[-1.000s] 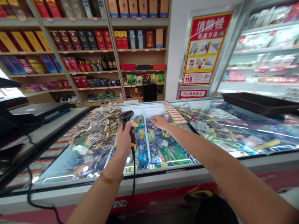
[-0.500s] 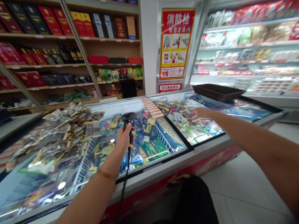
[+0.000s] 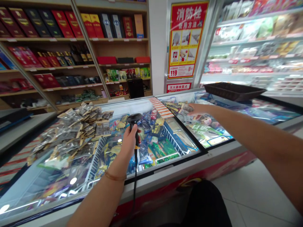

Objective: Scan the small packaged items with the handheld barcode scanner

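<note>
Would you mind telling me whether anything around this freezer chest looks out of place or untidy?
Yes: a loose heap of clear and tan snack packets lies on the glass freezer lid, not inside with the other goods. A dark plastic tray also rests on the lid, far right. The left hand holds a black corded barcode scanner; nothing looks spilled or broken.

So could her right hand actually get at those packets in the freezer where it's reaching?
Probably not as things stand. The right hand lies over the glass lid of the right-hand section, which looks shut over the packets below. The left hand holds the scanner.
</note>
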Demonstrator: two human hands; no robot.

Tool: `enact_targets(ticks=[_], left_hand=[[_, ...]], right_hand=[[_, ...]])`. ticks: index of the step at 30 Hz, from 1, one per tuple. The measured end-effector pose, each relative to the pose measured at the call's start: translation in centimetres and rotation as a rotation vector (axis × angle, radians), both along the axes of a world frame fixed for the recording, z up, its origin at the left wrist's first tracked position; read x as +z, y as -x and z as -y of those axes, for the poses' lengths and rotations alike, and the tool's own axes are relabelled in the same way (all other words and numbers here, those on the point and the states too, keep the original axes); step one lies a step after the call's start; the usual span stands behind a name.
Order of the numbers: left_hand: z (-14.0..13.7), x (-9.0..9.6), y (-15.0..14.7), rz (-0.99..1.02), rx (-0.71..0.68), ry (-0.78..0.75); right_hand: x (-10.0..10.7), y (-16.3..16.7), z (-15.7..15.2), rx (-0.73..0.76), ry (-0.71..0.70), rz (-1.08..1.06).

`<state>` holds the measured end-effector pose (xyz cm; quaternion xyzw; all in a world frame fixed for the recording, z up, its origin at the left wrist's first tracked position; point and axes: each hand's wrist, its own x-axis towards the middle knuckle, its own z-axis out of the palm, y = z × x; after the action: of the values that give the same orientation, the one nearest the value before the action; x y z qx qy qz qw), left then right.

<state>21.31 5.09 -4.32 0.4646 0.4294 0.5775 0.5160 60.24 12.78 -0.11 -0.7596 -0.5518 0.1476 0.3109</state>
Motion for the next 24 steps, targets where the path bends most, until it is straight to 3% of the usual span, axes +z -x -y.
enact_targets(ticks=[2,3,7,9,12,15,18,24], left_hand=[[-0.1,-0.1,0.1,0.003,-0.001,-0.005],[-0.1,-0.2,0.1,0.004,0.002,-0.004],[0.0,0.2,0.1,-0.007,0.02,0.005],[0.1,0.4,0.1,-0.019,0.019,0.016],[0.1,0.4,0.1,-0.034,0.013,0.039],[-0.1,0.0,0.1,-0.021,0.012,0.028],[-0.4,-0.4,0.0,-0.014,-0.001,0.016],[-0.3,-0.7,-0.3,-0.055,-0.093,0.031]], right_hand=[[0.4,3.3,-1.4,0.273,0.129,-0.036],[0.6,5.0,-2.2,0.351,0.128,-0.039],[0.1,12.0,-5.0,0.427,-0.162,-0.281],[-1.0,15.1,-6.1,0.471,-0.269,-0.449],[-3.6,18.6,-7.2,0.494,-0.391,-0.518],[-6.3,20.4,-7.6,0.528,-0.472,-0.552],[-8.1,20.7,-7.7,0.541,-0.439,-0.565],[-8.4,19.9,-7.6,0.464,-0.319,-0.683]])
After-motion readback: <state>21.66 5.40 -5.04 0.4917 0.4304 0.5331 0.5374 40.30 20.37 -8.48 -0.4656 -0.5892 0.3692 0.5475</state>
